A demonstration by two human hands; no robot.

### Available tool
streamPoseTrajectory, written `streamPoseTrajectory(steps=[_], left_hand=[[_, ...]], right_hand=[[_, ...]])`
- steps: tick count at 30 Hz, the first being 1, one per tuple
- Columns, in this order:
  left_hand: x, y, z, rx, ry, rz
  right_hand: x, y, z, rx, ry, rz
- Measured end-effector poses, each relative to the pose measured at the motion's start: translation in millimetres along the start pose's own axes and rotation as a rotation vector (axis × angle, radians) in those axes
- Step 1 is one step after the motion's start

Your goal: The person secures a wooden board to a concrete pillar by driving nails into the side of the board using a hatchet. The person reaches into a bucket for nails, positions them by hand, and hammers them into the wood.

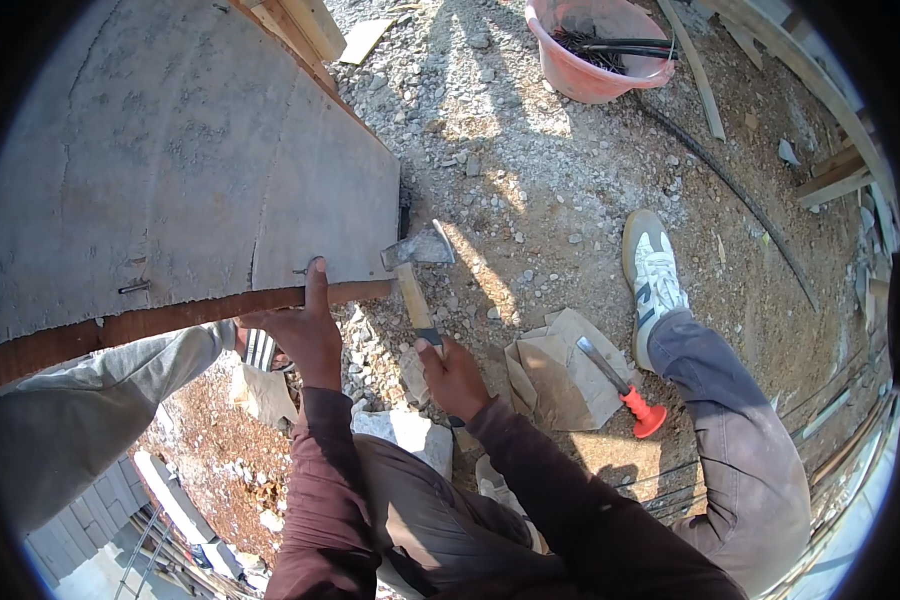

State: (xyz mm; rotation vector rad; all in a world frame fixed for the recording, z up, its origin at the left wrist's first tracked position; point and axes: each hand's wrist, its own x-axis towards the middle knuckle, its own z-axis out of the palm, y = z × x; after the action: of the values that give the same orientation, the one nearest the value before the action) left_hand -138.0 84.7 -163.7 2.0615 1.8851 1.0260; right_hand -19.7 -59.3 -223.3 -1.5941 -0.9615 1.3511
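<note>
Two dark maroon sleeves [320,470] reach up from the lower edge of the head view, the left hand [305,335] at the near edge of a big grey formwork panel [200,170], which fills the upper left and shows a reddish-brown rim. Its thumb lies on the face of the panel beside a small nail [302,271]; the other fingers fold in below the rim, partly hidden, and how firmly they close I cannot tell. The right hand [452,378] has its fingers wrapped around the handle of a hatchet-style hammer [415,295], whose metal head sits right by the panel's corner, though whether they touch is unclear. Farther left, another nail [135,287] shows on the panel. Right of the hammer, a chisel with an orange-red hand guard [642,412] lies with its shaft over a tan sheet [570,370], near a white-and-grey sneaker [654,265]. Beyond, on stony ground [530,180], stands a pink bucket [595,85] holding dark metal pieces, a black hose [725,175] trailing near it
</note>
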Motion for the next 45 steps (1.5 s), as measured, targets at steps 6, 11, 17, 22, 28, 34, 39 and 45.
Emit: streamPoseTrajectory(steps=[6, 11, 17, 22, 28, 34, 39, 45], left_hand=[[1.3, -2.7, 2.7, 0.061, -0.056, -0.314], [5.9, 20.8, -4.5, 0.087, 0.0, -0.464], [8.6, 36.8, -10.5, -0.142, 0.123, -0.326], [11.0, 44.5, -15.4, -0.387, 0.1, -0.339], [-20.8, 95.3, -5.1, -0.343, 0.154, -0.802], [-2.1, 208.4, 32.4, -0.747, -0.453, -0.46], [123.5, 309.1, 168.0, -0.675, -0.615, 0.228], [221.8, 361.8, 328.5, 0.153, -0.931, 0.539]], right_hand=[[5.8, 12.8, 14.8, 0.143, 0.015, 0.063], [2.0, 12.9, 16.7, 0.163, -0.087, 0.16], [31.3, -41.1, -117.6, -0.568, -0.234, 0.128], [62.5, -159.8, -272.8, -1.281, -0.5, 0.239], [26.7, -206.5, -420.4, -1.538, -0.363, 0.24], [4.7, -33.2, -460.5, -1.109, 0.367, 0.414], [-13.2, 48.3, -458.3, -0.811, 0.385, 0.351], [-10.4, 38.8, -486.8, -0.714, 0.239, 0.376]])
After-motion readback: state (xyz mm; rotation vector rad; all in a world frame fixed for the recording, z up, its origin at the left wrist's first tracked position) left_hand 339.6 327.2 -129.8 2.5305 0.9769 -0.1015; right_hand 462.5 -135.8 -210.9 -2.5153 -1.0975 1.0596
